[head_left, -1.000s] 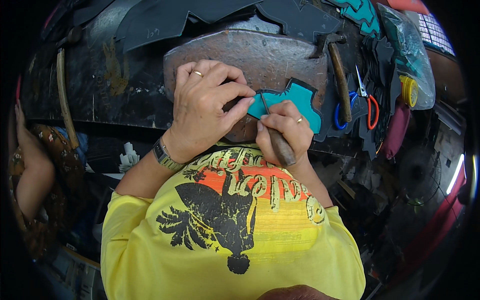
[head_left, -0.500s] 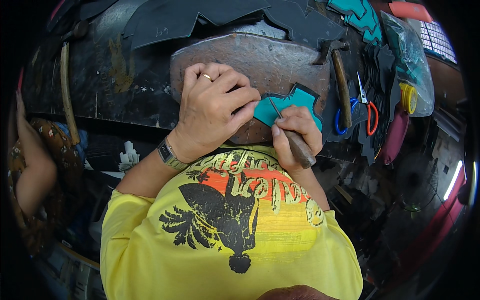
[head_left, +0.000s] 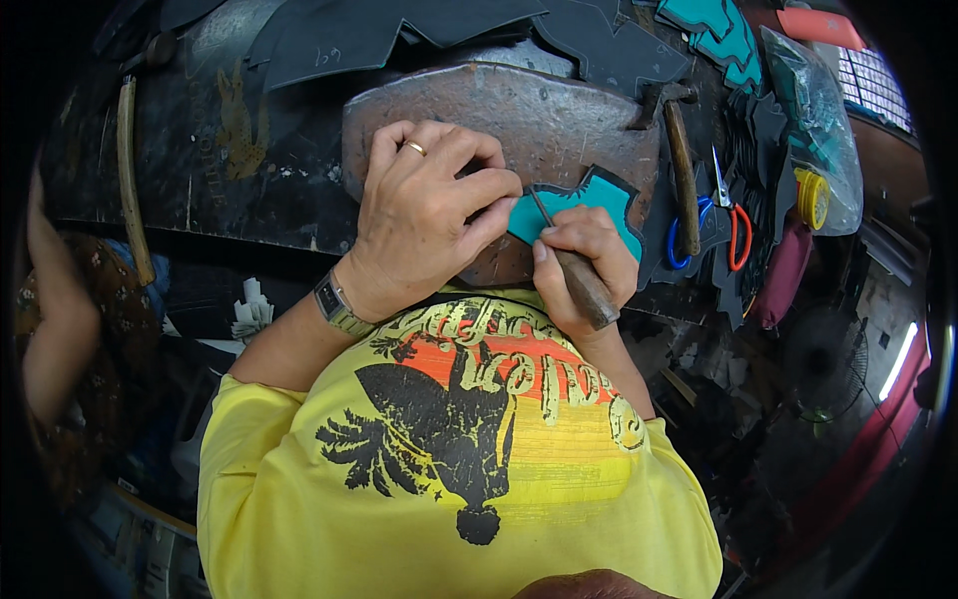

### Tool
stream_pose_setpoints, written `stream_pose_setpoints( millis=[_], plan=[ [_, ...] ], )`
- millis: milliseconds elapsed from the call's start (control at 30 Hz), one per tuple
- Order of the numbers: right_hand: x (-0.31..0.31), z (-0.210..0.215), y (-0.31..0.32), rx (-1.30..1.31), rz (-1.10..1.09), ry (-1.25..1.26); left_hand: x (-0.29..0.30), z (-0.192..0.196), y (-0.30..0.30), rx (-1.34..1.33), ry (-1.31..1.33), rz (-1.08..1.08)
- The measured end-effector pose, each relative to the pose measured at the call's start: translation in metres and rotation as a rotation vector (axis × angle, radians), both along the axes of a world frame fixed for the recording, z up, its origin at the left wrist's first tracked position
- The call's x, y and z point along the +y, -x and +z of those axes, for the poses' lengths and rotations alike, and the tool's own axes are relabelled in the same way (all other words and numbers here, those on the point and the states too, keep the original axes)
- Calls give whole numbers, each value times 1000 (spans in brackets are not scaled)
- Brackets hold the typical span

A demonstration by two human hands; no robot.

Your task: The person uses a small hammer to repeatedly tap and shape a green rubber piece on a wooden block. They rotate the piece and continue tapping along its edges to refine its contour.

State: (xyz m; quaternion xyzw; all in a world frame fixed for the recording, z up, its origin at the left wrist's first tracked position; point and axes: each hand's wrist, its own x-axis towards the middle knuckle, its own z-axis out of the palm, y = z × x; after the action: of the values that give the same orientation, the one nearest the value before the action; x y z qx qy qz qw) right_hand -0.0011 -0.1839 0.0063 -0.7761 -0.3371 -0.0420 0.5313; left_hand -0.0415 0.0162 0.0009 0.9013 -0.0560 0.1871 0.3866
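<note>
A teal cut piece with a black edge [head_left: 602, 205] lies on a worn brown slab [head_left: 539, 112] in front of me. My left hand [head_left: 424, 215], with a ring and a wristwatch, has its fingers curled and pinches the piece's left end. The pinched part is hidden under the fingers. In my right hand [head_left: 602, 250] is an awl [head_left: 589, 292], gripped by its dark wooden handle. Its thin metal shaft slants up and left over the teal piece, and the point is at the upper edge, close to my left fingertips. My right fingers also rest over the piece.
A hammer [head_left: 683, 175] lies right of the slab, beside scissors with blue and red handles [head_left: 740, 238]. Dark cut sheets [head_left: 399, 40] line the far side. Another hammer [head_left: 130, 180] lies at the left. A yellow spool [head_left: 813, 198] and plastic bag [head_left: 813, 120] are at the right. Another person's arm [head_left: 62, 309] shows far left.
My right hand and the awl have shifted slightly left, bringing the point nearer my left fingers. My left hand has hardly moved. The other person's arm at the left has shifted.
</note>
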Motion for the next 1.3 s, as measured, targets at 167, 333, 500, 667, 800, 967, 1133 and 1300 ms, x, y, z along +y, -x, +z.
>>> stream_pose_setpoints(
  millis=[167,333,500,667,800,967,1133,1300],
  plan=[
    [3,1,0,-47,6,47,-1,-1,0,12,-2,9],
    [5,1,1,-69,12,55,3,3,4,16,-20,27],
    [3,1,0,-41,44,24,3,3,4,32,-7,15],
    [1,-1,0,12,46,-30,3,2,3,11,-10,-2],
    [-1,-3,0,-15,35,-12,2,1,3,-12,-7,-13],
    [-4,-3,0,70,27,-105,3,0,2,-14,-16,-17],
    [-2,-1,-2,43,19,-22,2,-1,2,-20,-19,-15],
    [2,2,-3,23,44,-3,3,0,3,4,0,-12]
  ],
)
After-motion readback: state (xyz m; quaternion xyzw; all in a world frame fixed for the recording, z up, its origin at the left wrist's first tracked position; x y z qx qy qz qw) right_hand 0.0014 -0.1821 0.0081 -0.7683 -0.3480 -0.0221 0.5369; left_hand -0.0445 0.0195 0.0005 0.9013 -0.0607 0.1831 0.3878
